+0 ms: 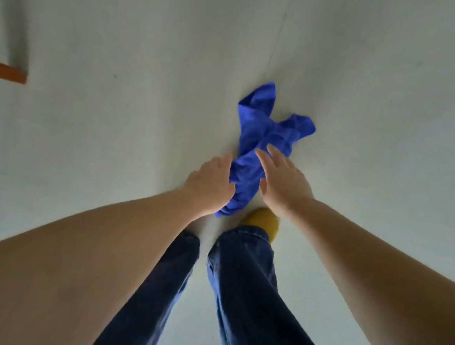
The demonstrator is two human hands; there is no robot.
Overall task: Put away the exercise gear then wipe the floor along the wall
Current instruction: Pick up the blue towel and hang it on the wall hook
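Cloth btwn both hands' grip.

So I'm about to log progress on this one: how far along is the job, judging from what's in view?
No exercise gear shows in this view, so that step can't be confirmed. In hand: the blue cloth lies crumpled on the pale floor; the left hand grips its near end, and the right hand rests open on it. Left: the wiping itself, since the cloth is bunched, not spread.
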